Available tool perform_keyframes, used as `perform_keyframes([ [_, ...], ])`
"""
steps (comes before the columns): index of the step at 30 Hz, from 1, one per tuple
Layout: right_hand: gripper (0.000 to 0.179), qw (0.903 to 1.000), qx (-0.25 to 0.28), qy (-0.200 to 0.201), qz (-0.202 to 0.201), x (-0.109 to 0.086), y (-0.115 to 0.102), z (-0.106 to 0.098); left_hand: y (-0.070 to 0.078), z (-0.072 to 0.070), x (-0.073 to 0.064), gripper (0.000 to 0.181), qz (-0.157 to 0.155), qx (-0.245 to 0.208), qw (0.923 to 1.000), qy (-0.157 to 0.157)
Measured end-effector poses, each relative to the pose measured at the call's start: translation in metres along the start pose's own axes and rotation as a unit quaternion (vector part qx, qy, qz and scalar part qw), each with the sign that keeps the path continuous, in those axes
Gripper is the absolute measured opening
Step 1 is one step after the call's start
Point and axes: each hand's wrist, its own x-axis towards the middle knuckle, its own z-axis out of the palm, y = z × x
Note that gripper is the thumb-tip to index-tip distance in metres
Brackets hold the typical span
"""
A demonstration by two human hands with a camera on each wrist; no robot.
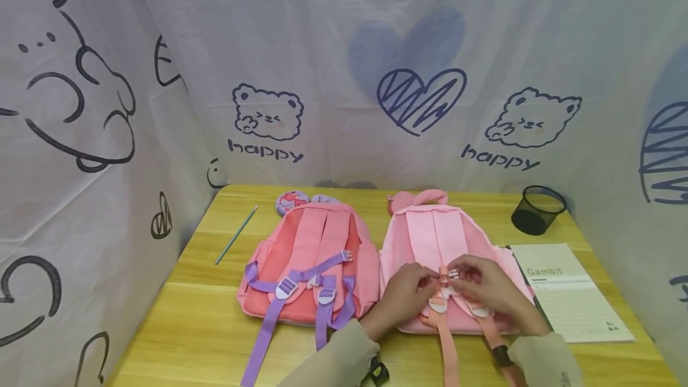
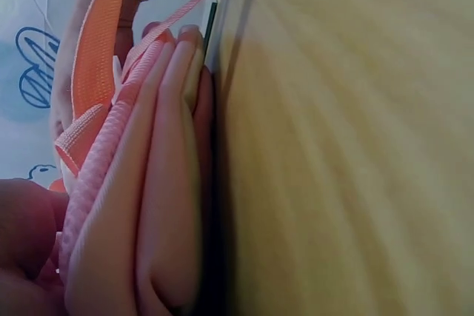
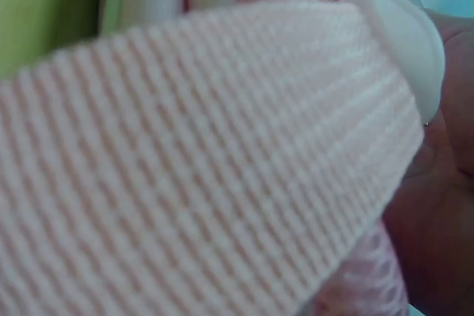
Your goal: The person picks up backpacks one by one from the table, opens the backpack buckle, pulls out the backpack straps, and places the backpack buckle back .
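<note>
Two hands (image 1: 407,292) (image 1: 488,284) seemingly pinch an orange strap (image 1: 443,273) over the pink backpack (image 1: 436,230), between coral backpack (image 1: 322,232) and notebook (image 1: 577,300).

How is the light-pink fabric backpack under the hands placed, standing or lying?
Lying: the light-pink fabric backpack rests on the yellow wood-grain table, its flat pale-pink shoulder straps facing up in the head view.

A pale-pink backpack (image 1: 437,236) lies strap side up on the table (image 1: 188,321), orange straps (image 1: 448,348) trailing, orange buckle (image 1: 444,273) held over it.
</note>
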Motion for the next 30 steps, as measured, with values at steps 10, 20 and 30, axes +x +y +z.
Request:
perform_keyframes([
  [10, 0.025, 0.9999, 0.002, -0.015, -0.009, -0.001, 0.009, -0.004, 0.004, -0.004, 0.006, 0.009, -0.029, -0.013, 0.999, -0.031],
  [20, 0.026, 0.999, -0.006, -0.045, 0.007, 0.0, 0.007, -0.01, 0.003, -0.003, 0.008, 0.003, -0.036, -0.012, 0.9989, -0.027],
  [30, 0.021, 0.9984, -0.004, -0.044, -0.033, -0.002, 0.013, -0.007, 0.008, -0.004, 0.005, 0.005, -0.081, -0.057, 0.9946, -0.03],
])
